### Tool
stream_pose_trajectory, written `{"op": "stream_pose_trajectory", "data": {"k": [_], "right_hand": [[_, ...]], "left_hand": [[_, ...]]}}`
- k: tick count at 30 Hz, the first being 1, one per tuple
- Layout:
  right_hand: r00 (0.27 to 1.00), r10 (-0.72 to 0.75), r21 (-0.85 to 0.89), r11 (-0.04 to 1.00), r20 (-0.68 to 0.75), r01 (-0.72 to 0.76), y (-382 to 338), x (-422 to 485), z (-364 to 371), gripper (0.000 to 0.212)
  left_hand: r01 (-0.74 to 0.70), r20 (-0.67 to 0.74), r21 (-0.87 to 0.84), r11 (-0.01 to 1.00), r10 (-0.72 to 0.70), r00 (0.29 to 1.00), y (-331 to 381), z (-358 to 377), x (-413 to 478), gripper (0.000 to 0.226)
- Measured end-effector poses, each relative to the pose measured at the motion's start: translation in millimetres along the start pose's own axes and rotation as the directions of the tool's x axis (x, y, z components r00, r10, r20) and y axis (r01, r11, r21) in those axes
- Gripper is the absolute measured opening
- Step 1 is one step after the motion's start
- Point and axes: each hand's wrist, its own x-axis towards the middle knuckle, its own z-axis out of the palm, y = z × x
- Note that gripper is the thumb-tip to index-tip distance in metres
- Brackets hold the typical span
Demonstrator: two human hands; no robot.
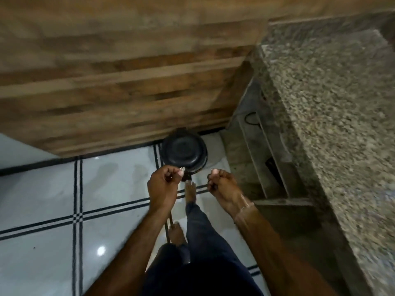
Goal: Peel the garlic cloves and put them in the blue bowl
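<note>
**Two curled hands over the black bin (pixel 183 151)**

Both hover above the tiled floor (pixel 106 189), at 6 o'clock from the bin. The left hand (pixel 163 184) has its fingers together, pinching a pale scrap (pixel 181 168); clove or skin, unclear. The right hand (pixel 222 184), at its 3 o'clock, is curled; whether it holds anything I cannot tell. The granite tabletop (pixel 331 103) lies at 2 o'clock.

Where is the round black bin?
Head view, centre: the black bin sits on the tiled floor against the wooden cabinet, just beyond the left hand.

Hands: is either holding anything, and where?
Left hand pinches a pale scrap between fingertips, too small to tell where; right hand curled, contents cannot be told.
</note>
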Motion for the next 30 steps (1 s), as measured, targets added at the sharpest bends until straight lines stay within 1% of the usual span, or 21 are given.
{"op": "stream_pose_trajectory", "data": {"k": [2, 4, 6, 10, 12, 15, 19, 21, 24, 25, 26, 27, 28, 29, 30], "right_hand": [[1.0, 0.021, -0.034, 0.999, -0.003, -0.021, -6, 19, 14, 0.04], [0.998, 0.057, -0.042, 0.997, -0.006, -0.057, -11, 43, 29, 0.037], [0.994, 0.106, -0.024, 0.994, -0.012, -0.106, -12, 69, 43, 0.036], [0.977, 0.215, -0.005, 0.977, -0.018, -0.215, 3, 129, 57, 0.036], [0.966, 0.26, 0.028, 0.965, -0.011, -0.26, 16, 162, 61, 0.037], [0.944, 0.325, 0.069, 0.944, -0.045, -0.322, 46, 233, 69, 0.036], [0.913, 0.389, 0.088, 0.921, -0.123, -0.38, 80, 329, 82, 0.012], [0.91, 0.387, 0.063, 0.922, -0.149, -0.382, 94, 377, 87, 0.009], [0.924, 0.371, -0.065, 0.924, -0.088, -0.377, 107, 433, 93, 0.023], [0.92, 0.387, -0.058, 0.919, -0.065, -0.391, 110, 447, 93, 0.027], [0.911, 0.408, -0.019, 0.912, -0.057, -0.409, 111, 456, 93, 0.026], [0.907, 0.418, 0.007, 0.908, -0.049, -0.418, 113, 462, 93, 0.024], [0.907, 0.421, 0.015, 0.907, -0.03, -0.421, 115, 467, 92, 0.028], [0.911, 0.411, 0.007, 0.911, -0.021, -0.411, 116, 472, 92, 0.032], [0.923, 0.381, -0.012, 0.924, -0.047, -0.382, 117, 475, 92, 0.031]], "left_hand": [[0.02, -0.026, 0.013, 1.0, -0.02, 0.999, -1, -7, 16, 0.016], [0.062, -0.045, 0.006, 0.998, -0.061, 0.997, -4, -9, 36, 0.009], [0.122, -0.053, 0.0, 0.993, -0.121, 0.991, -12, -6, 61, 0.005], [0.287, -0.027, -0.01, 0.958, -0.287, 0.958, -48, 14, 113, 0.008], [0.39, -0.024, -0.05, 0.92, -0.391, 0.92, -71, 29, 138, 0.008], [0.557, 0.011, -0.147, 0.818, -0.562, 0.827, -110, 65, 188, 0.012], [0.71, 0.044, -0.232, 0.665, -0.722, 0.69, -160, 118, 262, 0.015], [0.745, 0.056, -0.237, 0.624, -0.757, 0.652, -189, 141, 299, 0.014], [0.758, 0.12, -0.221, 0.614, -0.754, 0.646, -226, 160, 337, 0.014], [0.766, 0.136, -0.231, 0.6, -0.76, 0.636, -235, 164, 347, 0.011], [0.77, 0.144, -0.233, 0.593, -0.762, 0.631, -242, 167, 355, 0.013], [0.773, 0.159, -0.24, 0.587, -0.762, 0.627, -246, 170, 360, 0.018], [0.772, 0.177, -0.259, 0.581, -0.757, 0.629, -250, 175, 364, 0.024], [0.772, 0.187, -0.279, 0.571, -0.757, 0.627, -251, 180, 368, 0.027], [0.776, 0.177, -0.3, 0.555, -0.767, 0.617, -254, 185, 370, 0.025]]}}
